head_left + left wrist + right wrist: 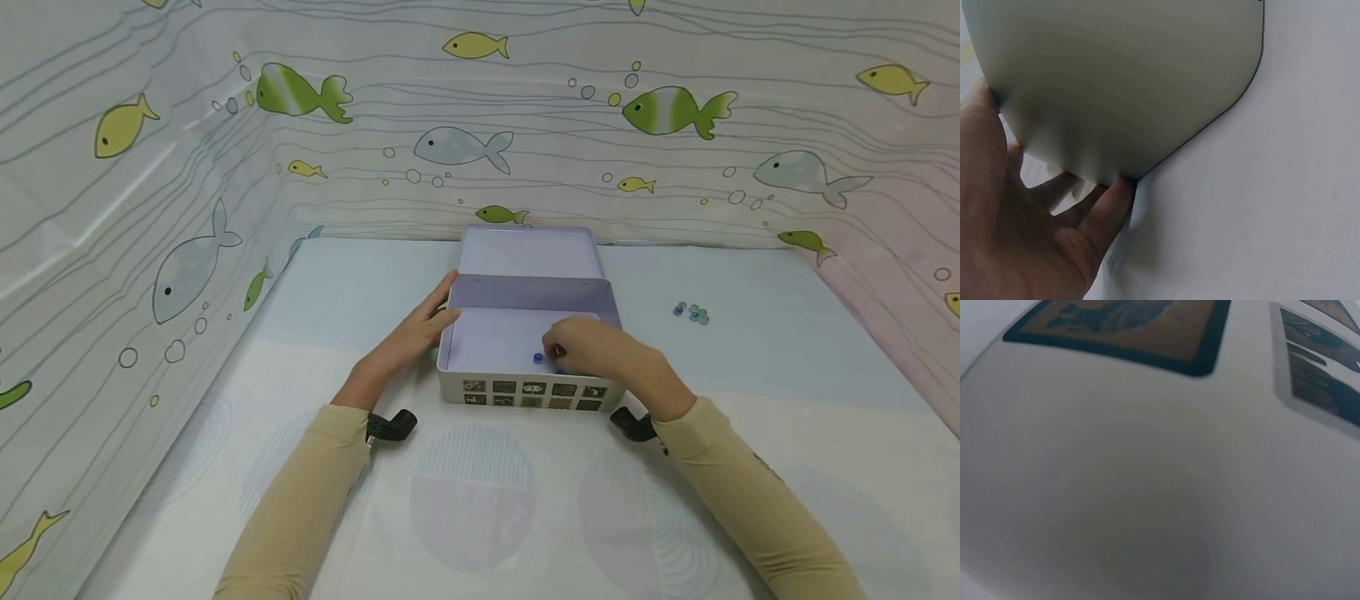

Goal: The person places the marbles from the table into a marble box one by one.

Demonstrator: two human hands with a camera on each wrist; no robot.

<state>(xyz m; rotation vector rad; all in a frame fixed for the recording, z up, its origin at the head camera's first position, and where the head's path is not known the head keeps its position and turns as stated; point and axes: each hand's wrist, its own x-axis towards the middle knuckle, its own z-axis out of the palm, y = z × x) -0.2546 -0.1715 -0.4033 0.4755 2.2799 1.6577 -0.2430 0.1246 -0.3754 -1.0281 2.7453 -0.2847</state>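
1. Head view: a pale box (453, 390) stands on the counter (345, 292) in front of the person, its lid (528, 252) raised at the far side; square pictures (533, 388) mark the front wall.
2. Left hand (418, 327) grips the box at its left side near the rear corner, thumb at the rim; the left wrist view shows its fingers bent round the wall's edge.
3. Right hand (588, 343) is inside the box, toward the front right, fingers curled; whether they pinch anything, I cannot tell. The right wrist view shows only the pictured wall.
4. One blue bead (537, 358) lies on the box floor, just beside the right fingertips.
5. Blue and green beads (694, 314) sit grouped on the counter, right of the box and apart from it.
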